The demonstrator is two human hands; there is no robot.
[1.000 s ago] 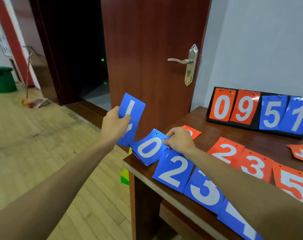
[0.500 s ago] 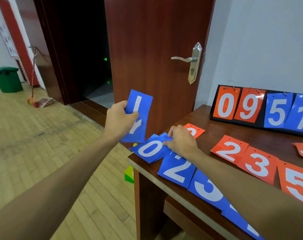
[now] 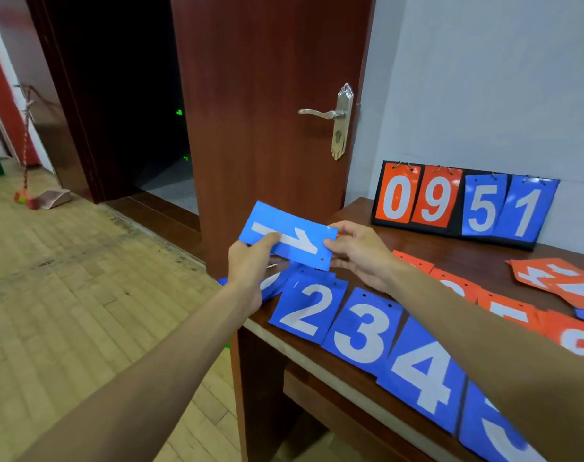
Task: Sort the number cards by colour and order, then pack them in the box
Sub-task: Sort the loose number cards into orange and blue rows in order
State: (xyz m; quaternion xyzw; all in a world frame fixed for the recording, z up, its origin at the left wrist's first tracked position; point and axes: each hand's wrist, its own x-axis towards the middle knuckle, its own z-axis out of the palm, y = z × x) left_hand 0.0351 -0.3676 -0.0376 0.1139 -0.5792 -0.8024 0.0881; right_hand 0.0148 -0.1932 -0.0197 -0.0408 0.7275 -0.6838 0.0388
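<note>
A blue card with a white 1 (image 3: 294, 236) lies sideways in the air above the table's left corner. My left hand (image 3: 250, 265) pinches its left end and my right hand (image 3: 359, 253) pinches its right end. Below them a row of blue cards runs along the front edge: a 0 mostly hidden under my left hand, then the blue 2 (image 3: 309, 308), blue 3 (image 3: 362, 331), blue 4 (image 3: 424, 375) and a cut-off card. Orange cards (image 3: 504, 311) lie in a row behind my right forearm.
A black flip scoreboard (image 3: 464, 203) reading 0 9 5 1 stands at the back of the wooden table (image 3: 350, 215). More orange cards (image 3: 557, 278) lie at the right. A brown door (image 3: 267, 111) stands open just left of the table, over wood flooring.
My left hand turned the blue 1 from upright to sideways and brought it right. My right hand left the blue 0 on the table and took the card's other end.
</note>
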